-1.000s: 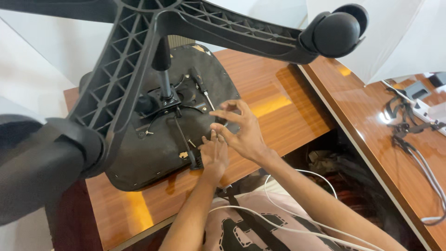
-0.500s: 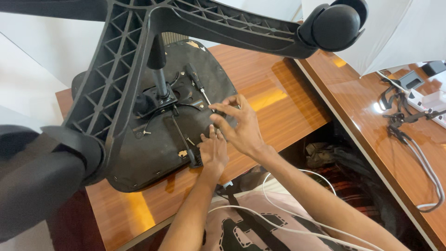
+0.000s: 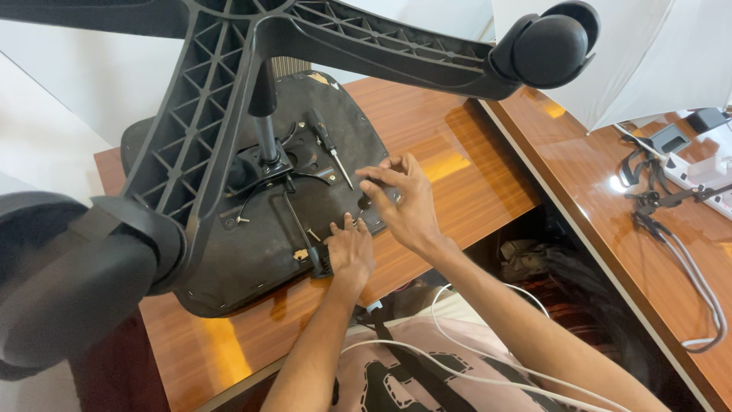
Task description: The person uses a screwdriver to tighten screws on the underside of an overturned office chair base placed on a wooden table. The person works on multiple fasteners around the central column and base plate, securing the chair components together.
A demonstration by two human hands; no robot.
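My left hand (image 3: 351, 252) presses flat, holding nothing, on the upturned chair seat (image 3: 252, 229). My right hand (image 3: 404, 202) pinches narrow at a fastener just above it. Loose screw (image 3: 313, 234) and screwdriver (image 3: 329, 149) lie unused left of my grip: work remains.

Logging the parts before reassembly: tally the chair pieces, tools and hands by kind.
Black upturned office chair seat pan: 1
Black plastic caster wheels: 2
Black-handled screwdriver: 1
Loose silver screw: 1
Hands, left hand, right hand: 2
Total: 7
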